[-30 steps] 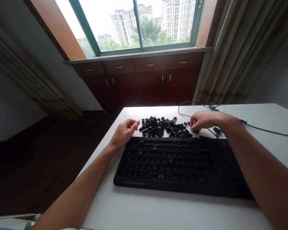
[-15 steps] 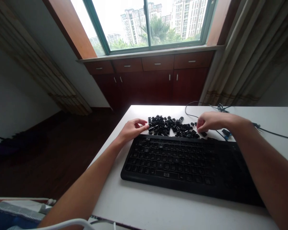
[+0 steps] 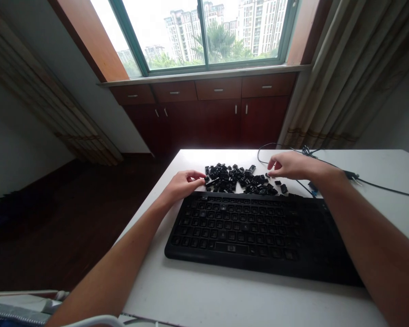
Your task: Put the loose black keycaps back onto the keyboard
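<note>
A black keyboard [image 3: 231, 227] lies on the white table, most of its keys stripped of caps and a few lettered caps still in place. Behind it spreads a heap of loose black keycaps [image 3: 225, 175]. At the heap's left edge, my left hand [image 3: 184, 184] has thumb and index finger closed on a small keycap [image 3: 206, 180]. My right hand [image 3: 288, 165] hovers at the heap's right end, thumb and fingers a little apart. A small keycap [image 3: 267, 175] is by its thumb tip. Two loose caps [image 3: 284, 188] lie just below that hand.
A black cable [image 3: 388, 185] runs across the right of the white table [image 3: 259, 299], with a coil [image 3: 306, 151] near the back edge. Something small and blue [image 3: 314, 193] sits behind the keyboard, partly covered by my right arm. Beyond stand a wooden cabinet [image 3: 207, 118] and a window.
My right hand has lifted off the caps near the keyboard and moved back and left, its fingers loosening. My left hand stays by the heap's left edge. The whole view has shifted slightly.
</note>
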Demonstrator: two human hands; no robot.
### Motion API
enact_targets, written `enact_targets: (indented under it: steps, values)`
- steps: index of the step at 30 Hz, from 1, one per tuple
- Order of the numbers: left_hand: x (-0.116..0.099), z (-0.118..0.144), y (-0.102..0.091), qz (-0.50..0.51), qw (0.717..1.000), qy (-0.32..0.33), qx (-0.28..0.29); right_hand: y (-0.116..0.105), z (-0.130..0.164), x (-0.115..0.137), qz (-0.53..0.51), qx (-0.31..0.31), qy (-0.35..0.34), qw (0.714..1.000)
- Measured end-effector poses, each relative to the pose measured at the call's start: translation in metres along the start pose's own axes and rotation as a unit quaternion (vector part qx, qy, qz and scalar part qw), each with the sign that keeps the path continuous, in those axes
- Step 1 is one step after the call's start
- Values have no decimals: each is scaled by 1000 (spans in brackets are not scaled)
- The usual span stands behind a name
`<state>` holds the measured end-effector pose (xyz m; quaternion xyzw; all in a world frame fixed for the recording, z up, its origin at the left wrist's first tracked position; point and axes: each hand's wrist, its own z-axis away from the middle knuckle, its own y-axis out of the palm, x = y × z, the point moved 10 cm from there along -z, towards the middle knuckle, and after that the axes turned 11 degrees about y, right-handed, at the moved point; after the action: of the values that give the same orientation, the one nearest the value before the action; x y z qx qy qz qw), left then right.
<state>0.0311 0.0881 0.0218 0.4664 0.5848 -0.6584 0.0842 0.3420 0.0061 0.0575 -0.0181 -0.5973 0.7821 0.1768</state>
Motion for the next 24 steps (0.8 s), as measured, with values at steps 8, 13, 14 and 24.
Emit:
enact_targets:
  steps: [8, 13, 14, 24]
  values:
    - [5, 1, 2, 5, 1000, -26, 10, -2, 4, 11, 7, -29, -6, 1000]
    - [4, 2, 3, 16, 999, -37, 21, 4, 4, 14, 7, -8, -8, 1000]
    - [3, 2, 3, 19, 999, -39, 22, 5, 4, 14, 7, -4, -7, 1000]
    - [-9, 3, 2, 50, 999, 1, 16, -5, 11, 4, -24, 33, -11, 999]
